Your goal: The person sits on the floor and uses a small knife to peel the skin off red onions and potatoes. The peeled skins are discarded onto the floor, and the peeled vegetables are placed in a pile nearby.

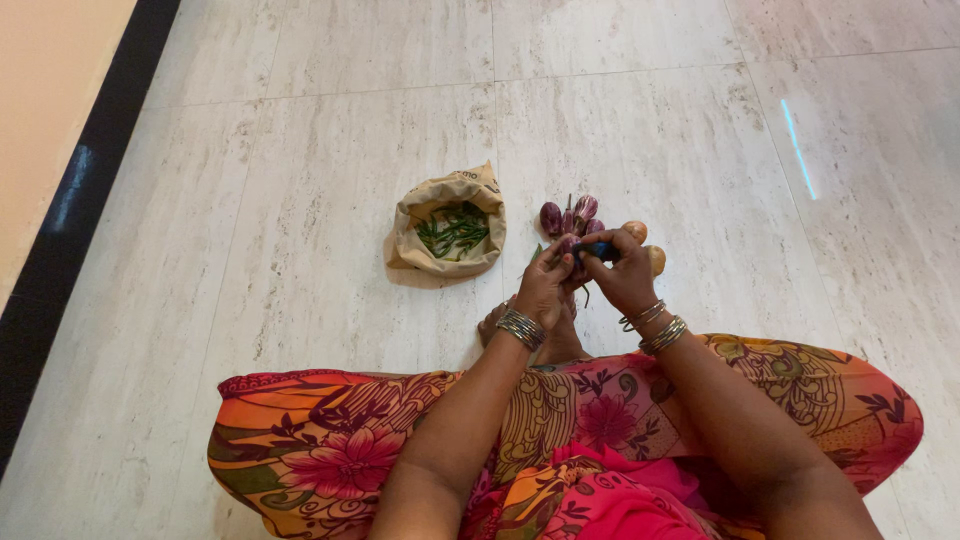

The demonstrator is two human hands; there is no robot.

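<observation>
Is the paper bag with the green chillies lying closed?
No, the paper bag sits open with its rim rolled down, showing the green chillies.

Paper bag (447, 222): on the floor (300, 200) ahead of you, left of your hands.
Green chillies (453, 230): inside the bag.
Brinjals (570, 215): on the floor right of the bag, just beyond your hands.
Potatoes (640, 240): right of the brinjals, behind your right hand (622, 275).

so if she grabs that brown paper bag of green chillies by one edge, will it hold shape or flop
The paper bag would probably sag: its rolled-down rim looks soft and crumpled. It likely lifts light, holding only thin green chillies. Tilted, they might spill from the wide open mouth.
</observation>
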